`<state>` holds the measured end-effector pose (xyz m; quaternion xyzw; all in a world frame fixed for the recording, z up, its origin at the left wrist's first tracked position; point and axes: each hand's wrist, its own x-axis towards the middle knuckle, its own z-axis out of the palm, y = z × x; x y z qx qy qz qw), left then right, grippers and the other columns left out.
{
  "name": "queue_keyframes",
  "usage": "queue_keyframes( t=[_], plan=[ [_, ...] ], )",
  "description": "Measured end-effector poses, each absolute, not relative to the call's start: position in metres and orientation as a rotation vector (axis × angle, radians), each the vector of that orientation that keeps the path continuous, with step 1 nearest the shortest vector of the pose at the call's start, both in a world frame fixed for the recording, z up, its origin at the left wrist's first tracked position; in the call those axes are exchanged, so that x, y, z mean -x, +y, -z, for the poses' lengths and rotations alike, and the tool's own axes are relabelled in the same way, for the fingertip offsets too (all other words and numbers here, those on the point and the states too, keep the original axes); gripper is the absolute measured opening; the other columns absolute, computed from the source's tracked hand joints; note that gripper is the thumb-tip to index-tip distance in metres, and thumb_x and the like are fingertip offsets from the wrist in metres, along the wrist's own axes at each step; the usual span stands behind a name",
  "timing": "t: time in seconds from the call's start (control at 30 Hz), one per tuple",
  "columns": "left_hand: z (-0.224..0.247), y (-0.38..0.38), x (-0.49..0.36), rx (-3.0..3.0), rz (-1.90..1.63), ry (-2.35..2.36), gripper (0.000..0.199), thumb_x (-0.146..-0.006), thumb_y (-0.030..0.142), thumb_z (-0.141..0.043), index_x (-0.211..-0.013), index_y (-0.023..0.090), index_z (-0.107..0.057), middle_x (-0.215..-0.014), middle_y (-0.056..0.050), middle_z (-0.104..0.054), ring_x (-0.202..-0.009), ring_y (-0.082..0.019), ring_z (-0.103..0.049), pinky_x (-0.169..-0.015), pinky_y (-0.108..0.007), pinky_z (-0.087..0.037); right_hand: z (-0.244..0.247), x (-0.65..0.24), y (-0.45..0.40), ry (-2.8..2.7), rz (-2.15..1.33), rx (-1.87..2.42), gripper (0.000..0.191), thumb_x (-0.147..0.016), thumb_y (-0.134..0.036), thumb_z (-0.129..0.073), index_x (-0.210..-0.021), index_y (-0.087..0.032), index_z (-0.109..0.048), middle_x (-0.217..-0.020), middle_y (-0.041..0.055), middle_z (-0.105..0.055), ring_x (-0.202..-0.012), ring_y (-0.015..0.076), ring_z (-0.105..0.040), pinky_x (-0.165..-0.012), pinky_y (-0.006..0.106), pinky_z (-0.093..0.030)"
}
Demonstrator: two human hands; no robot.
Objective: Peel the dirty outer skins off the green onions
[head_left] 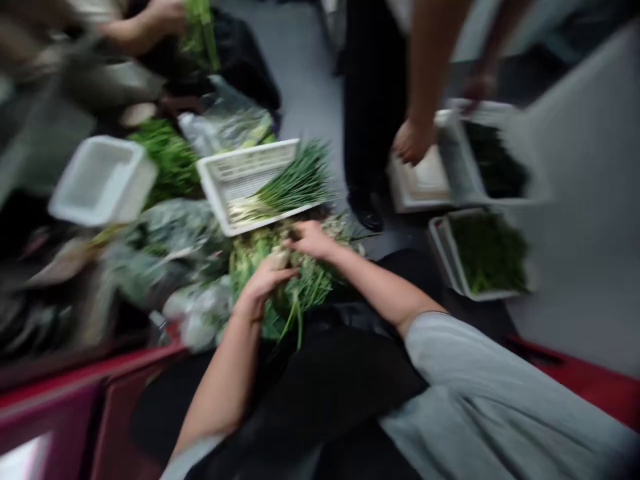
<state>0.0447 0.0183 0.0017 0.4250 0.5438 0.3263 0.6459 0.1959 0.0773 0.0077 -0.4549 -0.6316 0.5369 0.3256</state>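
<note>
**Gripping Low, Hanging Loose**

The left hand is gripping pale-ended greens at six o'clock of a white basket, apparently low on the stalks so tops are hanging free. The right hand is reaching in at one o'clock — blur is keeping its grip unclear. Basketed scallions are overhanging toward two o'clock, likely being too long.

The basket lies between a leafy heap on its left and a co-worker's leg on its right.
Scallions lie in the basket. Just before it, the left hand and right hand are among loose stalks. A bag sits behind it; a tub, farther left. Well to its right stand a box, a rear crate and a front crate.
</note>
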Motion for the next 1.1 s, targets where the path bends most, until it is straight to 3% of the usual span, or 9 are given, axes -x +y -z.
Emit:
queue_keyframes(
  t=[0.07, 0.27, 0.4, 0.53, 0.63, 0.7, 0.8, 0.97, 1.1],
  plan=[
    [-0.001, 0.016, -0.047, -0.905, -0.765, 1.281, 0.036, -0.053, 0.026, -0.085, -0.084, 0.017, -0.07, -0.07, -0.001, -0.067, -0.058, -0.014, -0.058, -0.052, -0.024, -0.047, -0.003, -0.191, 0.077, -1.777, -1.419, 1.173, 0.006, -0.067, -0.012, -0.069, -0.072, -0.011, -0.067, -0.068, -0.0001, -0.065, -0.069, 0.0146, -0.058, -0.066, 0.023, -0.042],
    [-0.003, 0.02, -0.007, -0.907, -0.746, 1.329, 0.023, -0.057, 0.037, -0.082, -0.074, 0.027, -0.072, -0.069, 0.005, -0.07, -0.066, -0.019, -0.063, -0.053, -0.03, -0.054, 0.024, -0.219, 0.112, -1.791, -1.303, 1.129, 0.025, -0.072, -0.015, -0.069, -0.097, -0.017, -0.067, -0.103, 0.0014, -0.073, -0.094, 0.0175, -0.065, -0.08, 0.021, -0.046],
    [-0.019, 0.01, 0.008, -0.778, -0.809, 1.315, 0.029, -0.059, 0.04, -0.08, -0.085, 0.03, -0.073, -0.063, 0.005, -0.069, -0.065, -0.022, -0.065, -0.06, -0.039, -0.057, 0.038, -0.225, 0.11, -2.097, -1.349, 1.547, 0.04, -0.059, -0.006, -0.073, -0.098, -0.012, -0.066, -0.096, 0.0097, -0.074, -0.084, 0.0231, -0.065, -0.071, 0.026, -0.048],
    [-0.018, 0.011, -0.005, -0.729, -0.869, 1.234, 0.053, -0.055, 0.028, -0.082, -0.105, 0.018, -0.07, -0.05, 0.007, -0.051, -0.04, -0.008, -0.044, -0.045, -0.025, -0.046, 0.042, -0.222, 0.112, -1.622, -1.306, 1.422, 0.041, -0.065, -0.013, -0.074, -0.105, -0.014, -0.065, -0.094, 0.0045, -0.071, -0.086, 0.0181, -0.064, -0.08, 0.027, -0.048],
    [-0.008, 0.021, -0.02, -0.746, -0.935, 1.265, 0.042, -0.054, 0.03, -0.081, -0.09, 0.011, -0.071, -0.046, 0.008, -0.042, -0.038, -0.006, -0.037, -0.04, -0.021, -0.037, 0.039, -0.218, 0.116, -1.071, -1.601, 1.469, 0.02, -0.074, -0.025, -0.073, -0.087, -0.012, -0.064, -0.066, 0.0, -0.064, -0.053, 0.0093, -0.054, -0.057, 0.023, -0.047],
    [-0.001, 0.026, -0.032, -0.791, -0.941, 1.327, 0.037, -0.055, 0.03, -0.082, -0.084, 0.01, -0.071, -0.054, 0.003, -0.052, -0.042, -0.007, -0.041, -0.04, -0.021, -0.035, 0.033, -0.212, 0.111, -0.867, -1.824, 1.324, 0.022, -0.075, -0.028, -0.075, -0.085, -0.012, -0.063, -0.061, 0.0001, -0.062, -0.045, 0.0069, -0.049, -0.044, 0.019, -0.04],
    [0.006, 0.028, -0.053, -0.844, -0.984, 1.337, 0.036, -0.053, 0.026, -0.083, -0.082, 0.01, -0.072, -0.063, -0.002, -0.062, -0.047, -0.009, -0.046, -0.042, -0.023, -0.036, 0.018, -0.201, 0.095, -0.749, -2.023, 0.999, 0.024, -0.071, -0.026, -0.079, -0.088, -0.013, -0.067, -0.069, 0.003, -0.069, -0.054, 0.0093, -0.06, -0.049, 0.019, -0.048],
    [0.013, 0.033, -0.066, -0.851, -1.067, 1.285, 0.039, -0.049, 0.024, -0.085, -0.082, 0.011, -0.07, -0.069, -0.003, -0.066, -0.055, -0.011, -0.053, -0.048, -0.023, -0.041, 0.005, -0.187, 0.081, -0.654, -1.905, 0.871, 0.03, -0.067, -0.027, -0.083, -0.089, -0.016, -0.067, -0.08, 0.0027, -0.073, -0.071, 0.0133, -0.069, -0.068, 0.026, -0.058],
    [0.014, 0.039, -0.051, -0.847, -1.029, 1.266, 0.034, -0.052, 0.031, -0.085, -0.071, 0.01, -0.067, -0.064, -0.006, -0.067, -0.049, -0.011, -0.051, -0.043, -0.023, -0.038, 0.009, -0.194, 0.09, -0.882, -1.827, 1.021, 0.043, -0.062, -0.038, -0.086, -0.09, -0.016, -0.064, -0.075, 0.0031, -0.07, -0.065, 0.0144, -0.067, -0.058, 0.026, -0.056]
  ],
)
